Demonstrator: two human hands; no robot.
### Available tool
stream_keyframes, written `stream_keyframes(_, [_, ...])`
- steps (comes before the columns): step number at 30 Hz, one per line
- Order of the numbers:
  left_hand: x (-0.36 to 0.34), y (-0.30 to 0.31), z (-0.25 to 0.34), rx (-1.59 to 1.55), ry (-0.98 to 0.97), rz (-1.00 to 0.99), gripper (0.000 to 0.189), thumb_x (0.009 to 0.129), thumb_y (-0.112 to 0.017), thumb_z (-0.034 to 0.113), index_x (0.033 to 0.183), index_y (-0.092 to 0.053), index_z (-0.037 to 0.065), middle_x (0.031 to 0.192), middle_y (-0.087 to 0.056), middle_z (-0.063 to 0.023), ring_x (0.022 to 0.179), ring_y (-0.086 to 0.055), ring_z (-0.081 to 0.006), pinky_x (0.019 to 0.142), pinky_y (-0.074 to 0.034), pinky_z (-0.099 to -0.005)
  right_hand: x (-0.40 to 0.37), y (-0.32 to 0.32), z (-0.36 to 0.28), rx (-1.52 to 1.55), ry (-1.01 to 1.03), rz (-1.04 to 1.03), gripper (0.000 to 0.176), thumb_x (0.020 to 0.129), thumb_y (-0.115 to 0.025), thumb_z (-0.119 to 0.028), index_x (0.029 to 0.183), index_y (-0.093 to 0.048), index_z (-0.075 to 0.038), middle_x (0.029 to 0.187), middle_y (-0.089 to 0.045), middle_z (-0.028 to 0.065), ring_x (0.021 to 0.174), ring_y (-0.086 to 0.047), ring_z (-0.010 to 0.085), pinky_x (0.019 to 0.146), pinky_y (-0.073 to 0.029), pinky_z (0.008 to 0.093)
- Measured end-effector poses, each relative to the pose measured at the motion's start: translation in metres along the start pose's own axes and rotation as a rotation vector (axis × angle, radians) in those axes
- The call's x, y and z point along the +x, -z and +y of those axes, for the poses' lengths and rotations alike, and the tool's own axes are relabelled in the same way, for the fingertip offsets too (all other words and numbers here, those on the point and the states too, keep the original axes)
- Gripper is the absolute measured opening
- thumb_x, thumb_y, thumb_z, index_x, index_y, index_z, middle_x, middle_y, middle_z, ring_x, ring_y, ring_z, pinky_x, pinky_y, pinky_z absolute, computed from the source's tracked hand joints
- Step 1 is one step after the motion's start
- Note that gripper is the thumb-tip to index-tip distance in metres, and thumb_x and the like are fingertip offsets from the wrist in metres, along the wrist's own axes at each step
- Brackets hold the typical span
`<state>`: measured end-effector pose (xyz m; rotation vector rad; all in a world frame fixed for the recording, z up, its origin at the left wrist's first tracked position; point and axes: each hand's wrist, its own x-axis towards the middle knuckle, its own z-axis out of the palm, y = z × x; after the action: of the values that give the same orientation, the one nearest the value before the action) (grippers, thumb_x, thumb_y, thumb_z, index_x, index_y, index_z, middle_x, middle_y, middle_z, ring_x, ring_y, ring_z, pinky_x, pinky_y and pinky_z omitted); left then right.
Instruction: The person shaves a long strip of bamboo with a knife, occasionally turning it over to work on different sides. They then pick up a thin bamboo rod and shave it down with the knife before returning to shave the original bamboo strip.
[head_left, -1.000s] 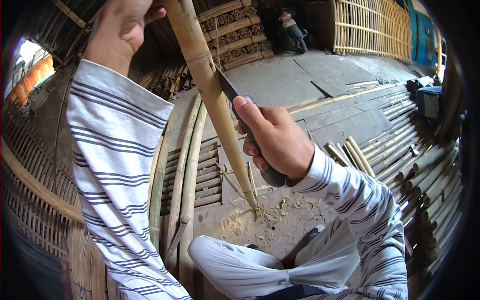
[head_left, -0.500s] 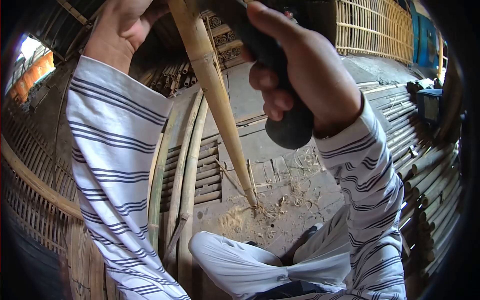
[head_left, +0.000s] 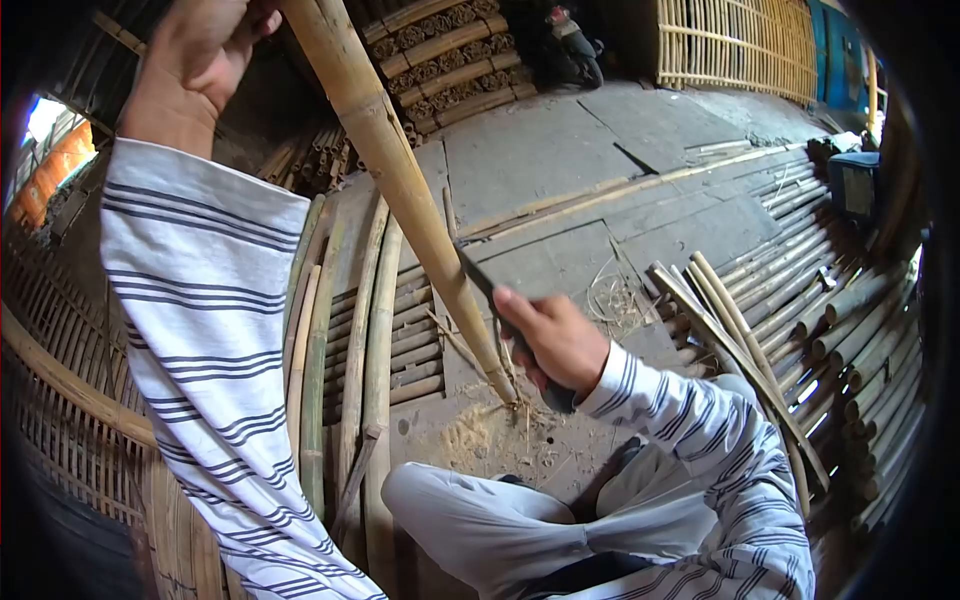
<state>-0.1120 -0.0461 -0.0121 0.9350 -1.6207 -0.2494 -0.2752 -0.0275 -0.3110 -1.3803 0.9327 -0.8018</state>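
A long bamboo pole [head_left: 400, 165] slants down from the upper left, its lower end resting on the floor among shavings. At the top edge, my left hand [head_left: 205, 65] has its fingers curled at the pole's upper part; the frame cuts off some of that grip. Lower down, my right hand [head_left: 555, 340] is closed around the dark handle of a knife [head_left: 480, 278]. The dark blade points up and left, and its tip end meets the pole's right side. A thin strip stands beside the pole's foot.
Bamboo lengths [head_left: 380, 330] lie to the left of the pole, with more poles [head_left: 870, 360] piled at right. Shavings [head_left: 490, 430] litter the floor before my knees. Stacked bamboo [head_left: 450, 65], a motorbike [head_left: 575, 45] and a bamboo slat panel [head_left: 735, 50] stand behind.
My right hand has swung down and away from near the camera with the knife, which is now against the pole. My left hand and the pole's upper part have shifted left in view.
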Motion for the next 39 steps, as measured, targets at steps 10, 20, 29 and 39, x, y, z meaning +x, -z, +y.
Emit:
stream_keyframes(10, [-0.003, -0.007, -0.019, -0.368, 0.020, 0.087, 0.029, 0.096, -0.056, 0.014, 0.114, -0.053, -0.008, 0.103, -0.063, -0.0140, 0.085, -0.058, -0.0195, 0.077, -0.045, -0.0303, -0.013, -0.007, -0.030, 0.354, 0.061, -0.123, 0.053, 0.099, -0.045, -0.053, 0.079, -0.053, -0.004, 0.054, -0.048, -0.0003, 0.039, -0.043, 0.0069, 0.037, -0.035, 0.0225])
stream_keyframes(20, [0.076, 0.161, -0.086, -0.625, -0.097, -0.849, 0.042, 0.096, -0.048, 0.018, 0.121, -0.049, -0.015, 0.105, -0.060, -0.0221, 0.069, -0.047, -0.0174, 0.059, -0.039, -0.0241, 0.014, -0.023, 0.127, 0.303, -0.210, -0.254, 0.062, 0.095, -0.048, -0.059, 0.064, -0.051, -0.006, 0.051, -0.047, 0.0003, 0.042, -0.046, 0.0123, 0.042, -0.038, 0.0303])
stream_keyframes(29, [-0.002, 0.015, -0.035, -0.179, -0.230, 0.009, 0.048, 0.103, -0.038, 0.046, 0.068, -0.035, 0.014, 0.059, -0.028, 0.0041, 0.044, -0.027, -0.0082, 0.035, -0.025, -0.0221, 0.010, -0.022, 0.048, -0.084, 0.116, -0.118, 0.061, 0.097, -0.050, -0.051, 0.070, -0.062, 0.002, 0.048, -0.049, 0.0107, 0.045, -0.051, 0.0217, 0.050, -0.043, 0.0384])
stream_keyframes(39, [0.010, 0.030, -0.040, -0.277, -0.165, -0.128, 0.047, 0.100, -0.044, 0.048, 0.068, -0.036, 0.014, 0.056, -0.027, 0.0046, 0.041, -0.027, -0.0064, 0.032, -0.028, -0.0213, 0.019, -0.031, 0.113, -0.187, 0.073, -0.105, 0.064, 0.097, -0.048, -0.050, 0.068, -0.063, 0.005, 0.052, -0.056, 0.0221, 0.049, -0.061, 0.0360, 0.056, -0.049, 0.0477])
